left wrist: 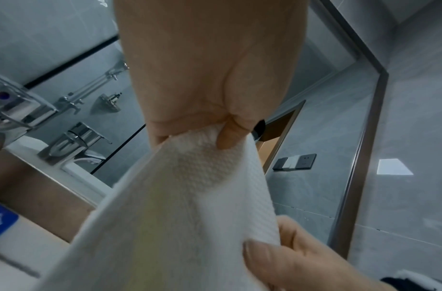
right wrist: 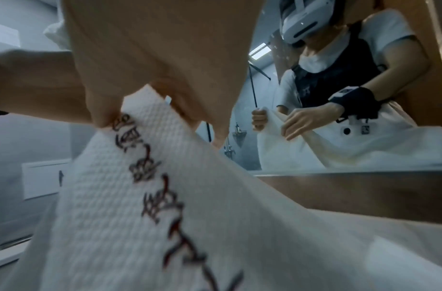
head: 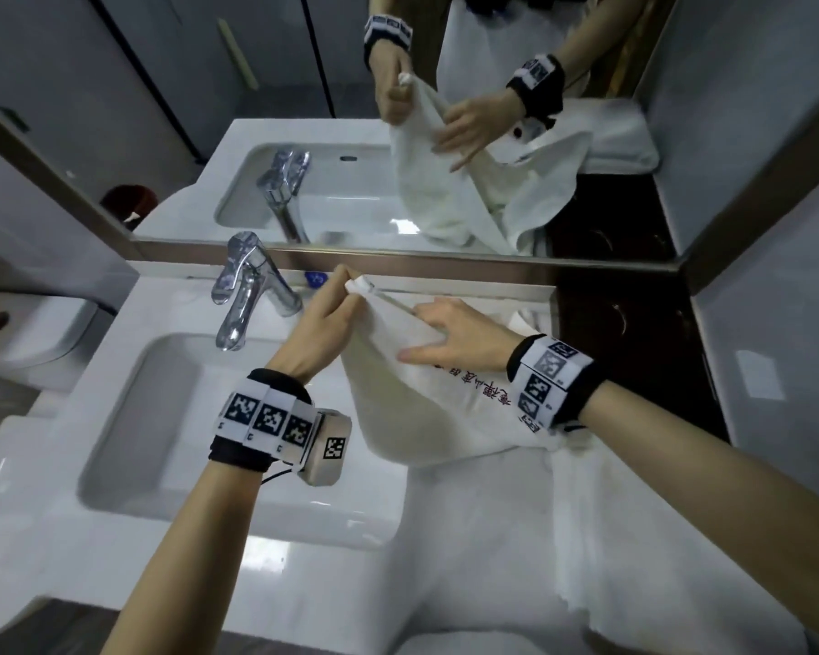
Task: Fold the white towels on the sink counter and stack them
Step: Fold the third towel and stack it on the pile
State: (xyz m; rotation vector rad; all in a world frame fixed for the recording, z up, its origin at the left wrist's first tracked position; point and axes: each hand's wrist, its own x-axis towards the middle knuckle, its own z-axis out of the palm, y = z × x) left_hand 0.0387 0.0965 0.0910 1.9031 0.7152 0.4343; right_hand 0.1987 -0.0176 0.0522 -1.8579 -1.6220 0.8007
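**Towel held up by one corner over the tabletop**

Towel (head: 412,399), white, with dark red stitched characters, lifted between both hands just right of the basin (head: 171,418).
- Head view: left hand (head: 320,323) pinches the top corner, raised near the mirror (head: 303,111); right hand (head: 459,338) lies on the cloth just beside it, fingers spread along the hem. The lower part of the towel drapes onto the white tabletop (head: 332,598), below the right wrist.
- Left wrist view only: thumb and fingers of the left hand curled tight on the waffle-weave corner (left wrist: 202,157); right hand thumb (left wrist: 259,256) pressed on the cloth's edge lower down.
- Right wrist view only: lettering close up, right hand thumb under the hem, so the grip is a pinch. Mirror shows more white towel heaped behind the hands.
- Basin left of the left hand; faucet (head: 247,286) stands behind it.
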